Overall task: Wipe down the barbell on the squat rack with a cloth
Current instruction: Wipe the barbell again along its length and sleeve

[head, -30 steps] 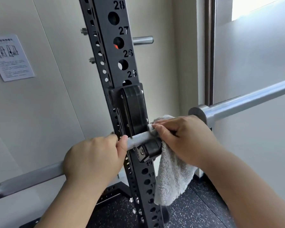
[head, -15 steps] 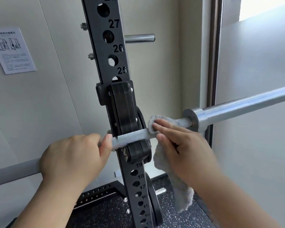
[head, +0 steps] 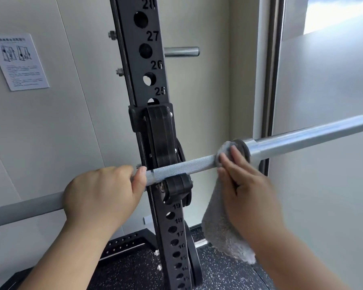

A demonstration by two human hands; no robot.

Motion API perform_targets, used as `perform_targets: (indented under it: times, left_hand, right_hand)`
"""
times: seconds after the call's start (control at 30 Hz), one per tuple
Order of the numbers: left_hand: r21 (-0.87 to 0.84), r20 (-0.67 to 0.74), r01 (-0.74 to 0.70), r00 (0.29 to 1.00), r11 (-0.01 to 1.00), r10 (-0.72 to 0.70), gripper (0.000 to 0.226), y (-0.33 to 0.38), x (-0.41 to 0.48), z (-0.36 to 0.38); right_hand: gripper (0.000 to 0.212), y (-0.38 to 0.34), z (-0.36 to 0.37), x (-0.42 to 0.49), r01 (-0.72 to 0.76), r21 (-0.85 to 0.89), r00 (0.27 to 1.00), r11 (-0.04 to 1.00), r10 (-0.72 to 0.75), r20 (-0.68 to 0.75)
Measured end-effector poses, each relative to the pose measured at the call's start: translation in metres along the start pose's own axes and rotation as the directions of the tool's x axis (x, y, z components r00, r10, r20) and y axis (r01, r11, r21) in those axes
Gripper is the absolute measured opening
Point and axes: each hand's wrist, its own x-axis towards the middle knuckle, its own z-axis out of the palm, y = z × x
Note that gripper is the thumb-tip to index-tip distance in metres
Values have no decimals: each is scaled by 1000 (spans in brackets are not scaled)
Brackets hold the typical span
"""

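Head cam: L hand [head: 101, 195] clenched round barbell [head: 184, 164] just left of rack post [head: 134, 65]; R hand [head: 249, 191] grips cloth [head: 220, 231] over bar by collar [head: 242, 147], fingers on top, rest hanging below.

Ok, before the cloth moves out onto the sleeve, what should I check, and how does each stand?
1. Barbell seated in the J-hook: ok.
2. Left grip wrapped round the barbell, left of the upright: ok.
3. Right grip holds the cloth against the barbell at the collar: ok.
4. Sleeve bare, no plates on it: ok.
5. Hanging cloth tail apart from the J-hook: ok.
6. Barbell surface already clean: cannot tell.
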Motion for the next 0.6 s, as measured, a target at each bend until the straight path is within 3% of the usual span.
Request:
perform_targets:
  times: [0.13,0.33,0.43,0.53,0.6]
  left_hand:
    - [-28,-9,-53,999,998,52,48,-4,-5,1]
    - [-10,46,-108,993,994,108,34,-6,-18,-4]
    - [-35,112,-108,987,994,111,46,-10,-33,-6]
    - [-130,164,-149,972,980,170,66,-21,-55,-13]
    - [-163,218,-164,956,973,198,68,-31,-70,-22]
  right_hand:
    - [32,-9,8,-19,145,7,989,989,-145,27]
    - [39,-9,8,-12,-67,34,998,997,67,-8]
    - [33,-30,19,-31,-15,22,1000,1000,14,26]
    - [21,-46,13,-45,-69,82,997,994,66,42]
    - [21,-56,9,-54,-104,64,994,993,101,52]
